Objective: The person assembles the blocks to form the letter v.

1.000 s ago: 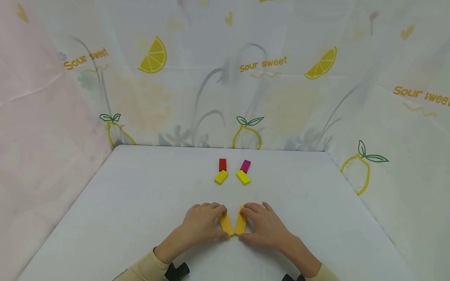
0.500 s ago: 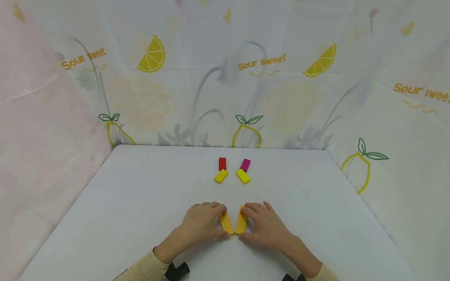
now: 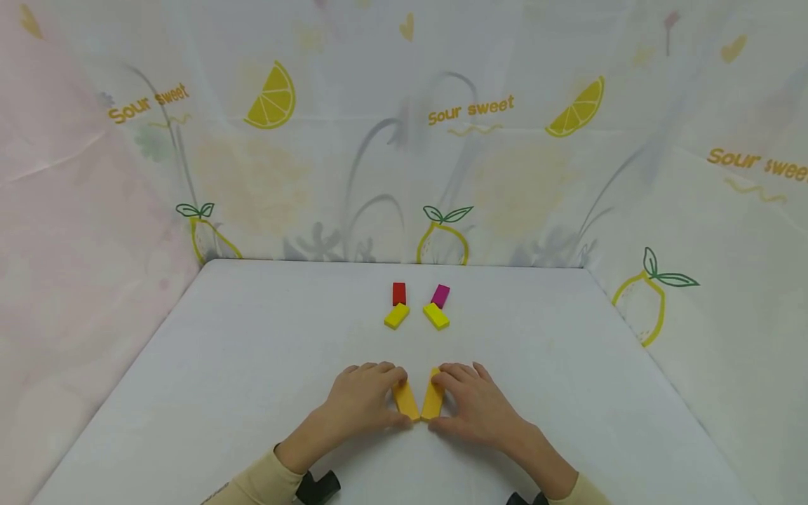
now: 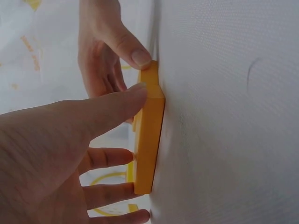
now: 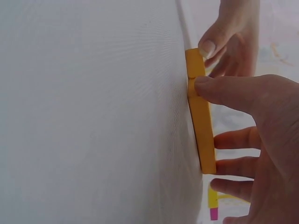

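Two orange-yellow rectangular blocks lie flat on the white table in a V shape, their near ends close together. My left hand (image 3: 362, 400) pinches the left orange block (image 3: 406, 401) lengthwise, thumb at the near end and fingertips at the far end. Mirroring it, my right hand (image 3: 476, 407) holds the right orange block (image 3: 432, 401) the same way. In the left wrist view, the left block (image 4: 150, 144) stands out beside the thumb, with the other hand behind. From the right wrist, the right block (image 5: 203, 133) shows its long side; the near ends appear to touch.
Farther back on the white table (image 3: 284, 322), a red block (image 3: 399, 294) adjoins a slanted yellow block (image 3: 396, 316). To their right, a magenta block (image 3: 440, 295) meets another slanted yellow block (image 3: 436, 315). A lemon-printed cloth (image 3: 536, 196) hangs behind the table's far edge.
The head view has tilted very slightly. Both hands keep hold of their blocks, and the blocks show no visible movement on the table.
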Action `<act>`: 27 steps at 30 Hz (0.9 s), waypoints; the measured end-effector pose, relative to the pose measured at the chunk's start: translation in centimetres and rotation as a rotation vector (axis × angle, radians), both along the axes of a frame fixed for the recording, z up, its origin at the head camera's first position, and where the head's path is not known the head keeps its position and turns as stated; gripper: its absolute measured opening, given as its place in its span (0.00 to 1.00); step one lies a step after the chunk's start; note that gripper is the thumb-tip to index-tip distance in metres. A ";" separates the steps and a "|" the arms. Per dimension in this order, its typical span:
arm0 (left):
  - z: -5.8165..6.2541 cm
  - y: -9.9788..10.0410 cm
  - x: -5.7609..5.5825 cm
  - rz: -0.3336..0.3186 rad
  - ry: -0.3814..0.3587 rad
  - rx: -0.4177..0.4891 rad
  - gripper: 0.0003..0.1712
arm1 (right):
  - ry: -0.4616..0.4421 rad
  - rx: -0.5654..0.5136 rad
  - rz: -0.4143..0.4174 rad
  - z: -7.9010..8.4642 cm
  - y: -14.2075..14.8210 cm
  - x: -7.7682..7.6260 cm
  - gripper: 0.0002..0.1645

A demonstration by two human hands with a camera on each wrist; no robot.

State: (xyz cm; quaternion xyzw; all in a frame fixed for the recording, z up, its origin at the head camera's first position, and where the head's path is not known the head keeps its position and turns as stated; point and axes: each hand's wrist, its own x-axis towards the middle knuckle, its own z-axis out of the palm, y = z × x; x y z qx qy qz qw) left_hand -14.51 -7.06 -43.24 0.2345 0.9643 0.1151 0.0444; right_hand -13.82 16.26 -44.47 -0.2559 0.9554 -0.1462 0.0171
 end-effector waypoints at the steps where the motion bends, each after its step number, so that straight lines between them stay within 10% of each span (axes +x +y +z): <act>1: 0.0 0.0 0.0 0.000 -0.001 0.000 0.35 | -0.006 -0.003 -0.002 0.0 0.0 0.0 0.35; 27: 0.2 0.0 0.7 0.007 0.075 0.009 0.24 | -0.023 -0.061 -0.002 0.3 0.3 -0.3 0.25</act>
